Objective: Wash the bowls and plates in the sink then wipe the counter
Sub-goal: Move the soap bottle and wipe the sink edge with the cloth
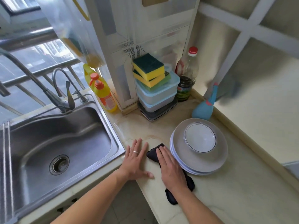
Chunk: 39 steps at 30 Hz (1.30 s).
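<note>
Hands flat: right hand (169, 165) presses cloth (152, 153).

the stack of plates (200, 165) is blocking the bench (242, 191) just right of the right hand (171, 168). containers (157, 97), a bottle (186, 78) and a spray bottle (204, 109) are crowding the back corner. bare bench is lying open between them and the hands.

The sink (61, 143) is set into the counter's (226, 199) left end. A stack of plates (199, 160) with an upturned bowl (200, 137) on top sits toward the back edge. Between sink and plates, both hands rest near the front edge: the left hand (135, 160) flat on the counter, the right hand (169, 167) on a cloth (186, 180). Stacked containers (157, 96) with sponges (149, 72) on top stand in the back corner.
</note>
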### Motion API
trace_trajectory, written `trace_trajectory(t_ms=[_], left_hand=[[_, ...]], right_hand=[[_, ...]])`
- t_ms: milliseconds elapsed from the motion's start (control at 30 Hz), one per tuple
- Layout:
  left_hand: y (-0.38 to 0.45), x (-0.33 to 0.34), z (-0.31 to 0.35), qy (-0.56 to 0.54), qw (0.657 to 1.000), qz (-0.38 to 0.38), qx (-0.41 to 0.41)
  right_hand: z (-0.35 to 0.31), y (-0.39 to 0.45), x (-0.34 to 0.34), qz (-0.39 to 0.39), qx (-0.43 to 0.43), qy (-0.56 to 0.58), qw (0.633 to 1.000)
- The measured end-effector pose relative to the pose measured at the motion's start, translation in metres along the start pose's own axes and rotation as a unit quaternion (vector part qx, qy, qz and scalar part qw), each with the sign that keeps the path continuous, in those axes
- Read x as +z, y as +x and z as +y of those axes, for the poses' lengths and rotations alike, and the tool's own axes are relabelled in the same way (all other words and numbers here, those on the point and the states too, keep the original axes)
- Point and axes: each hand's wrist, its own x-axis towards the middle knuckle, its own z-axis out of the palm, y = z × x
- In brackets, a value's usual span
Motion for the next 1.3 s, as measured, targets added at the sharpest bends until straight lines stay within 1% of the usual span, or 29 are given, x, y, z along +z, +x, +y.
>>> trace_trajectory(t_ms=[133, 333, 467, 600, 700, 800, 967, 1067, 1200, 1300], left_hand=[[0.005, 0.003, 0.001, 0.003, 1.000, -0.016, -0.011], [0.004, 0.000, 0.002, 0.001, 1.000, -0.018, -0.002], [0.003, -0.002, 0.003, -0.005, 1.000, -0.021, -0.003], [0.001, -0.005, 0.004, 0.002, 0.999, -0.036, -0.007], [0.001, -0.006, 0.006, 0.011, 0.999, -0.045, -0.012], [0.000, -0.006, 0.007, 0.013, 0.999, -0.044, -0.017], [-0.009, 0.002, 0.014, 0.042, 0.997, -0.057, -0.015], [-0.021, 0.012, 0.024, 0.036, 0.997, -0.066, -0.003], [-0.034, 0.019, 0.028, 0.032, 0.996, -0.082, 0.018], [-0.033, 0.020, 0.026, 0.027, 0.996, -0.077, 0.025]], right_hand=[[0.010, 0.021, 0.002, -0.002, 0.013, -0.007, 1.000], [0.015, 0.057, 0.009, 0.014, 0.064, -0.006, 0.998], [0.012, 0.069, 0.014, -0.001, 0.059, 0.007, 0.998], [0.010, 0.061, 0.012, -0.017, 0.023, 0.034, 0.999], [0.004, 0.042, 0.009, -0.009, 0.012, 0.054, 0.998], [0.003, 0.011, 0.006, -0.005, 0.009, 0.049, 0.999], [0.004, -0.042, -0.004, 0.017, 0.098, 0.030, 0.995], [0.005, -0.076, -0.010, 0.041, 0.152, 0.015, 0.987], [0.002, -0.115, -0.019, 0.057, 0.243, -0.027, 0.968], [-0.009, -0.120, -0.016, 0.064, 0.301, -0.053, 0.950]])
